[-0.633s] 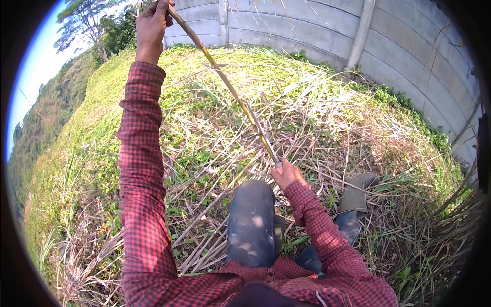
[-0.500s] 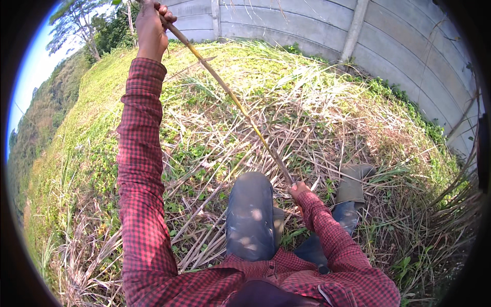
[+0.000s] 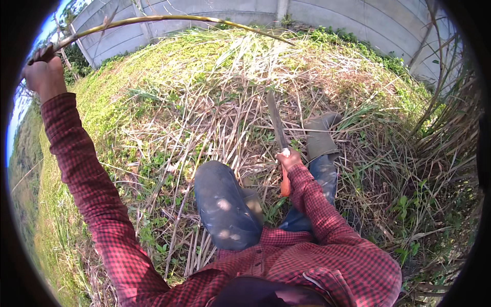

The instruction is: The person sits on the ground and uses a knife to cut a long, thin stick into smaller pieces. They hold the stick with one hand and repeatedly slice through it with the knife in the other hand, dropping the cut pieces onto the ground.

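Observation:
Raised at the far left, my left hand (image 3: pixel 43 77) is closed around the thick end of a long yellow-brown cane stalk (image 3: pixel 169 18). The stalk arches across the top of the view, and its thin end hangs near the upper middle. My right hand (image 3: pixel 290 158) grips a machete by its orange handle (image 3: pixel 285 185), low in front of my right leg. From that fist the dark, worn machete blade (image 3: pixel 276 116) points away from me over the cut stalks. Blade and cane are well apart.
Dry cut stalks (image 3: pixel 225 120) and green weeds cover the ground. A grey concrete panel wall (image 3: pixel 337 18) runs along the back. Tall dry grass (image 3: pixel 450 123) stands close on the right. My bent knee (image 3: pixel 222 204) and rubber boot (image 3: pixel 320 135) are below my hands.
My left hand has swung left and lower, carrying the cane from a slanting line to an arch across the top. The cane has come away from my right hand, where the machete now shows.

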Demonstrator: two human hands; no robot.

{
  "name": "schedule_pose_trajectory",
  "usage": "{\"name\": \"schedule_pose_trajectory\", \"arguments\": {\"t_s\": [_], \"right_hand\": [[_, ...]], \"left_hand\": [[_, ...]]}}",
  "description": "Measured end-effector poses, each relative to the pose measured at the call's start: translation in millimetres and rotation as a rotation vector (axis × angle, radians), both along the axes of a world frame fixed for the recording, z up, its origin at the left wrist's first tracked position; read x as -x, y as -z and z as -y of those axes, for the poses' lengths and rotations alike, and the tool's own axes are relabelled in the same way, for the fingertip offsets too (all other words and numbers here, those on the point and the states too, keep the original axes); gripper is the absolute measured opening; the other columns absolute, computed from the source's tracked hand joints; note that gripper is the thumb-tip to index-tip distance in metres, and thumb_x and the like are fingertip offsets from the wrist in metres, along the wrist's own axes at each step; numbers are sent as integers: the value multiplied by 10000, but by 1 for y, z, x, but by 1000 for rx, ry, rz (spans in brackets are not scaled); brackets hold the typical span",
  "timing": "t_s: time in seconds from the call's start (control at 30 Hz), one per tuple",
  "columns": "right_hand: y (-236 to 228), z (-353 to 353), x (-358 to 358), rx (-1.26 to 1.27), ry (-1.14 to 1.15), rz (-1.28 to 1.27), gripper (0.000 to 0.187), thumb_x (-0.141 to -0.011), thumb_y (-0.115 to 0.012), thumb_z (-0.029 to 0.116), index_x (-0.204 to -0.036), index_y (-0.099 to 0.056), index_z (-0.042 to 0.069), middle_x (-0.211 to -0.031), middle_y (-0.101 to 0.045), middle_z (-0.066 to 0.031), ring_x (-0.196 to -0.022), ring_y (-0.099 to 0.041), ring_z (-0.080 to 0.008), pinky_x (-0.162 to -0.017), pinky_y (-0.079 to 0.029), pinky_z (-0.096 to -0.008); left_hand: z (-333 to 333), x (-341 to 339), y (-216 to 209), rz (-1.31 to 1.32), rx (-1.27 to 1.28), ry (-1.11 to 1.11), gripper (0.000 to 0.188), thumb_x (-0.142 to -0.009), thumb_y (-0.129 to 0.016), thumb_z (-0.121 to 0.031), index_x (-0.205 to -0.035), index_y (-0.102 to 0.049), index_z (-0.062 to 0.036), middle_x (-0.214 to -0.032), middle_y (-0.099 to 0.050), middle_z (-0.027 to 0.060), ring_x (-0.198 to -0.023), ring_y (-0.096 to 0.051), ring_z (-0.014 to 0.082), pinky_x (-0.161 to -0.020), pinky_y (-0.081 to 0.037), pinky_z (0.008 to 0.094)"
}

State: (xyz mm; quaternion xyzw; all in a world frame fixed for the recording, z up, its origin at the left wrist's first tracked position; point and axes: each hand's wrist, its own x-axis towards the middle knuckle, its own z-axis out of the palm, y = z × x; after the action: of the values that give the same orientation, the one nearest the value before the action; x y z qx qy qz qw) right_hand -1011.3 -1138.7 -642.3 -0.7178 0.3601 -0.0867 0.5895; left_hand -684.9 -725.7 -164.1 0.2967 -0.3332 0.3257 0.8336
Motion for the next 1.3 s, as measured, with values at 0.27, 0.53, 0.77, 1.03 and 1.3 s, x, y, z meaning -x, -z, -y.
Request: {"name": "schedule_pose_trajectory", "arguments": {"t_s": [0.27, 0.53, 0.77, 1.03, 1.3], "right_hand": [[-78, -19, -27, 218, -310, -197, 420, -675, -636, 277, -978, -531, 7, -787, -608, -147, -639, -600, -200, -589, -483, -305], [-61, -38, -77, 127, -307, 233, 398, -672, -675, 152, -993, -506, -11, -692, -562, -68, -629, -564, -127, -560, -458, -237], [-96, -22, -80, -170, -322, 300, 489, -694, -644, 69, -1107, -418, -64, -674, -553, -42, -468, -501, -110, -390, -429, -250], [-111, -26, -85, -234, -396, 334, 642, -716, -628, 65, -1251, -283, -18, -630, -544, -58, -417, -486, -130, -361, -406, -265], [-84, -29, -80, -373, -86, 224, 414, -808, -517, 468, -824, -476, 56, -550, -504, -61, -403, -492, -160, -350, -419, -297]], "left_hand": [[177, 104, 267, -607, -76, 279, 265, -942, -206, -228, -907, -350, -8, -1089, -456, 264, -1101, -445, 332, -977, -376, 447], [197, 136, 410, -1123, -7, 1073, 290, -912, -291, -171, -1040, -408, 61, -1105, -497, 231, -1023, -514, 336, -884, -437, 427], [84, 186, 331, -217, -1279, -793, 466, -871, -466, -318, -1227, -371, -33, -1132, -509, 178, -1078, -477, 281, -905, -375, 426], [-95, 171, 380, -434, -1968, -825, 560, -809, -510, -422, -1270, -363, -141, -1124, -495, 127, -1072, -459, 314, -912, -345, 434], [-112, 158, 421, -361, -1984, -886, 299, -832, -497, -392, -947, -566, -126, -696, -596, 110, -589, -580, 281, -513, -447, 364]]}}
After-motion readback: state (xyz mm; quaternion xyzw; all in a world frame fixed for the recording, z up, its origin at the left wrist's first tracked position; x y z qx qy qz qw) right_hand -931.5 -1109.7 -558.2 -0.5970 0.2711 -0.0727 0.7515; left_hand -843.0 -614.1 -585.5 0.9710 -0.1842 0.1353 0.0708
